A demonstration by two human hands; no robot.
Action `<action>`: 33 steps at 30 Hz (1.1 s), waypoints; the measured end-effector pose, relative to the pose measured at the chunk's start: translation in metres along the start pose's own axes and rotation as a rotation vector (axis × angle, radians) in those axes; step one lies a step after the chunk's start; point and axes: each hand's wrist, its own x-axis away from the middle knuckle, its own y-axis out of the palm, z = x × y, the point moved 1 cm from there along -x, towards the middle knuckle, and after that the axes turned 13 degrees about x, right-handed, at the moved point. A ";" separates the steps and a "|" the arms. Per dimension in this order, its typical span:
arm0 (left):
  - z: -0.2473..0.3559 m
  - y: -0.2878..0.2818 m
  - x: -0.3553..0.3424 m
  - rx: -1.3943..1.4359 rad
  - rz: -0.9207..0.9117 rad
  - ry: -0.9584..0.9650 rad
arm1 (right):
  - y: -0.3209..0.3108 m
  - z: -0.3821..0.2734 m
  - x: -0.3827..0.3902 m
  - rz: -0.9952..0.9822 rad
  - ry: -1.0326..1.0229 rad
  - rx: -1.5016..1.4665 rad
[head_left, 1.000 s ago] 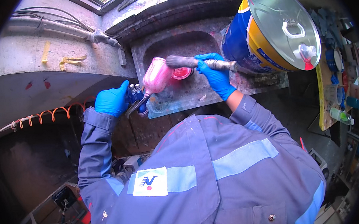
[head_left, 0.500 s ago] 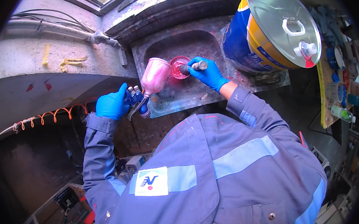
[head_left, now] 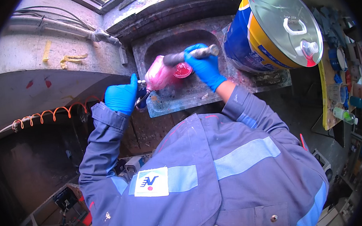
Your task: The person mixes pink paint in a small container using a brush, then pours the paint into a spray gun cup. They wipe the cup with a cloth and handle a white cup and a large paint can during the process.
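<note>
— Fingers on the right hand (head_left: 205,71), what state?
— Clamped on the handle of a thick brush (head_left: 180,57), upper centre of frame. Blue glove. Handle butt sticks out past the fingers toward frame right; dark bristle end points frame left.
— Left hand (head_left: 120,99)?
— Blue glove too, left of centre. Thumb points up the frame, fingers closed round a spray gun (head_left: 142,93). Far-side fingers hidden, so exact placement: can't tell.
— Where's the gun's cup (head_left: 156,75)?
— Just right of the left thumb, between the two hands. Pink-smeared, tilted, wide end toward upper right. Bristles overlap that end in view; can't tell if they touch it.
— Anything under the brush?
— Small round tub (head_left: 183,71), red inside. Sits just right of the cup, frame-left of the right-hand fingers, apart from them.
— Further out?
— Tub is in a paint-stained tray (head_left: 176,103), upper centre. Big blue and yellow drum (head_left: 245,39) at its right end, upper right of frame: metal top, white handle (head_left: 295,26), clear spout (head_left: 309,48) with red in it.
— Frame left?
— Orange coiled hose (head_left: 53,116) below a pale ledge (head_left: 22,61); yellow scraps (head_left: 73,59) on the ledge, upper left.
</note>
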 end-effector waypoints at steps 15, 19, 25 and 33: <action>-0.036 0.018 0.015 0.468 -0.190 -0.206 | -0.037 0.041 0.010 0.148 0.160 -0.178; -0.037 0.035 0.021 0.637 -0.130 -0.221 | -0.016 0.045 0.012 0.095 0.043 -0.384; -0.047 0.072 0.036 1.169 -0.122 -0.375 | -0.030 0.059 0.014 0.043 0.245 -0.178; -0.029 0.090 0.045 1.767 -0.225 -0.459 | -0.022 0.040 0.009 0.127 0.079 -0.575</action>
